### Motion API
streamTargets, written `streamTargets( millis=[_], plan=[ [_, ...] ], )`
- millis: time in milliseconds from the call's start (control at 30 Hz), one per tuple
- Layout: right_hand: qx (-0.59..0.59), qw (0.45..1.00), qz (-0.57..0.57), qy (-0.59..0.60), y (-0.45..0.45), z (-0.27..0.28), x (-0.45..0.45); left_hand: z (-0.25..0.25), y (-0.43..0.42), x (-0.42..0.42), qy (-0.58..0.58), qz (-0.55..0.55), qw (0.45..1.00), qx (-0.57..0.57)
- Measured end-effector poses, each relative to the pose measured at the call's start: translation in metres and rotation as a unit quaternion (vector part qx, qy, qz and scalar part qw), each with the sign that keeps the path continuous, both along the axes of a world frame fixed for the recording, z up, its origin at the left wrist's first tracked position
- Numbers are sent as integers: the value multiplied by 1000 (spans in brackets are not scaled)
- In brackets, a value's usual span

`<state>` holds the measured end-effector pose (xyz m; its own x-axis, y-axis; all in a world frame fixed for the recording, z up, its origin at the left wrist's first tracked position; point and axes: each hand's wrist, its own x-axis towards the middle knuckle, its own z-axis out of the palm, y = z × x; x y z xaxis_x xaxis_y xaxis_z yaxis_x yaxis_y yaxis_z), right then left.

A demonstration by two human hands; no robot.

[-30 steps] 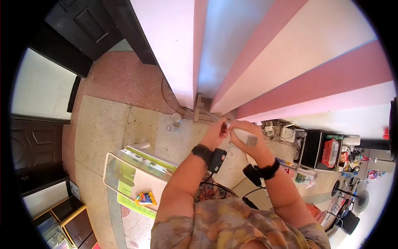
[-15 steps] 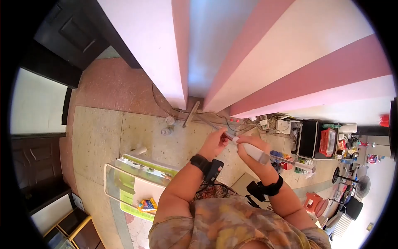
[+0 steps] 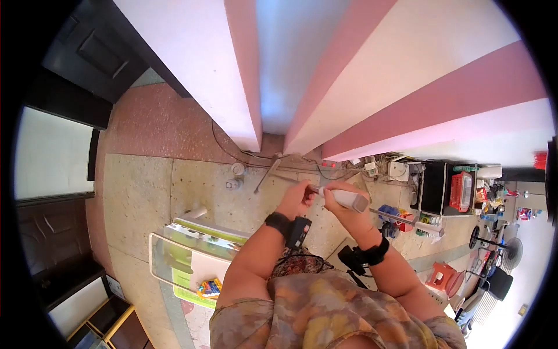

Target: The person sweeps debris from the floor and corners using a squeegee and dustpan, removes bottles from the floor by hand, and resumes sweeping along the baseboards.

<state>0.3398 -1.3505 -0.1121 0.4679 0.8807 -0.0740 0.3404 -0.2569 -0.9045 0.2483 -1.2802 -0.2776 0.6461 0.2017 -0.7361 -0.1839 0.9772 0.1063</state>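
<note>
A long-handled mop (image 3: pixel 349 200) with a thin flat head slants across the view in front of me. Its head (image 3: pixel 268 173) lies on the floor just off the wall's base. My left hand (image 3: pixel 296 199) is closed around the lower part of the grey pole. Higher up, my right hand (image 3: pixel 343 212) wraps the thick white sleeve, close beside the left. Beyond that sleeve the thin metal pole runs right to a white end grip (image 3: pixel 430 228). Both wrists carry black straps with small devices.
Two small jars (image 3: pixel 233 184) stand on the floor left of the mop head. Cables (image 3: pixel 232 152) run along the wall base. A green-and-clear bin (image 3: pixel 195 256) with a yellow packet is at lower left. A black rack (image 3: pixel 437 189), red stool (image 3: pixel 443 275) and fan (image 3: pixel 512 253) stand right.
The mop head has shifted back from the wall toward me. Both hands, still gripping the mop, have moved slightly up and left in view. The camera view has tilted a little.
</note>
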Motion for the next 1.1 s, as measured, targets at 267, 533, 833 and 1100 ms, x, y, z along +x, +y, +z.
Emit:
streamTargets(
  millis=[267, 533, 833, 1100],
  plan=[
    [56, 994, 68, -67, -15, 35, -5, 42, -14, -11, -5, 51, 999, 10],
    [101, 991, 53, -68, 15, -8, -9, -21, 16, 11, 26, 72, 996, 43],
    [31, 997, 59, -40, -33, 18, -5, 17, -34, -17, 11, -11, 1000, -4],
    [54, 987, 114, -100, -27, 28, -17, 19, -31, -22, 4, 56, 998, 10]
  ],
)
